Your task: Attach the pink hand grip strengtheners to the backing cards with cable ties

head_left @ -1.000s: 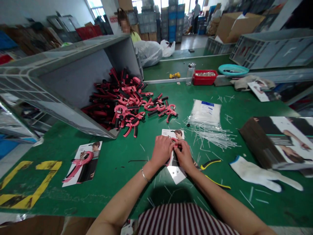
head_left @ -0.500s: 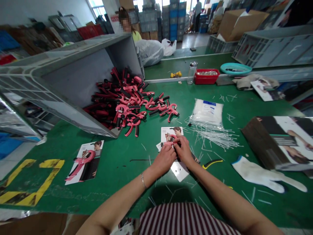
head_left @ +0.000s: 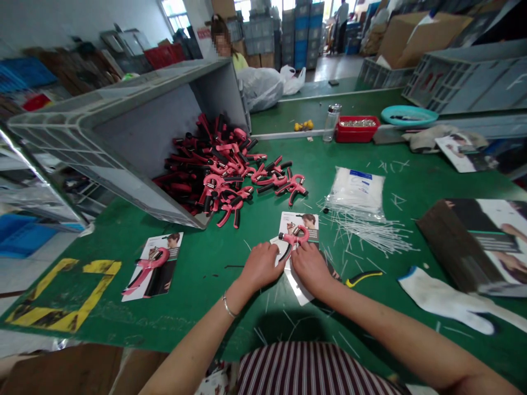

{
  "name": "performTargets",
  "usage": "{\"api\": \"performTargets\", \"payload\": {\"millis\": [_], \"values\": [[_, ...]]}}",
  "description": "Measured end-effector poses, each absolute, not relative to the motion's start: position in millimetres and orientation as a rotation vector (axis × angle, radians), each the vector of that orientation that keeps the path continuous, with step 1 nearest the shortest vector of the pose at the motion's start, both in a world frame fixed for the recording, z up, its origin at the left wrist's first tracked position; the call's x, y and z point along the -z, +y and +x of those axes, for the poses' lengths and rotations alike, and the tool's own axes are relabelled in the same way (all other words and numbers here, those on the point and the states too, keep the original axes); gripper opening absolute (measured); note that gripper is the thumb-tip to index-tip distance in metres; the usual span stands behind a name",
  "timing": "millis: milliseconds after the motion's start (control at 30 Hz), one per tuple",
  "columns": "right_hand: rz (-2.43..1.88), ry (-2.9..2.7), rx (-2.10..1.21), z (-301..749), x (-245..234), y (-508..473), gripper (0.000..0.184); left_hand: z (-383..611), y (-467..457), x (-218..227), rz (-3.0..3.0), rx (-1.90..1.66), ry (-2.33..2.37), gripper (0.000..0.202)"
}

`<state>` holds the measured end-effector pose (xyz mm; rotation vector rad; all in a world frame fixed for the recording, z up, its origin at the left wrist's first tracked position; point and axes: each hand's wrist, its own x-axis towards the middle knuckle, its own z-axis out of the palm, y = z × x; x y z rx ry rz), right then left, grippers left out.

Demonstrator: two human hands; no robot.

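On the green bench (head_left: 197,321), just in front of us, a printed card (head_left: 285,219) lies with a pink hand grip (head_left: 295,239) on it, the loop toward the top and the handles toward us. Our left hand (head_left: 263,265) has its fingers bent at the card's left edge, beside the black handle; whether it is closed on the card or on the handle, we cannot tell. Our right hand (head_left: 312,269) is bent over the lower right of the card and covers the other handle; its fingertips are partly hidden, so we cannot tell whether it pinches anything. The end of a white card (head_left: 301,293) sticks out between our wrists.

To the left, well apart, lies a second card (head_left: 174,258) with another pink grip (head_left: 153,262) on it. Behind it, a grey crate (head_left: 135,122) lies on its side, and a heap of pink and black grips (head_left: 224,170) spills from it. To the right we see a clear bag of white ties (head_left: 359,191), with loose ties (head_left: 373,233) scattered in front, a yellow and black handle (head_left: 364,278) beside our right forearm, a white glove (head_left: 442,299) and a stack of printed cards (head_left: 489,247).
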<state>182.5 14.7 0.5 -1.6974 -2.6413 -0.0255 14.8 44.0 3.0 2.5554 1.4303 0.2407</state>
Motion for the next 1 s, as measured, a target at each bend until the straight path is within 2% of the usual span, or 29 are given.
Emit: {"api": "performTargets", "payload": {"millis": [267, 467, 667, 833, 1000], "values": [[-1.726, -2.655, 0.026, 185.6, -4.8, 15.6, 0.023, 27.5, 23.0, 9.0, 2.642, -0.277, 1.426, 0.018], [-1.540, -2.653, 0.039, 199.5, 0.1, 15.5, 0.021, 34.0, 15.2, 13.4, 2.337, -0.481, 1.438, 0.014], [-1.466, -2.553, -0.422, 211.7, -3.5, 19.0, 0.009, 26.2, 17.4, 8.3, 2.158, -0.546, 1.315, 0.014], [-1.390, -2.565, -0.493, 225.3, -8.5, 23.2, 0.011, 23.0, 21.6, 7.1, 2.053, -0.511, 1.124, 0.014], [-1.294, -2.486, -0.912, 234.6, -16.9, 31.5, 0.016, 24.1, 28.7, 12.5, 2.019, -0.526, 1.166, 0.013]]}}
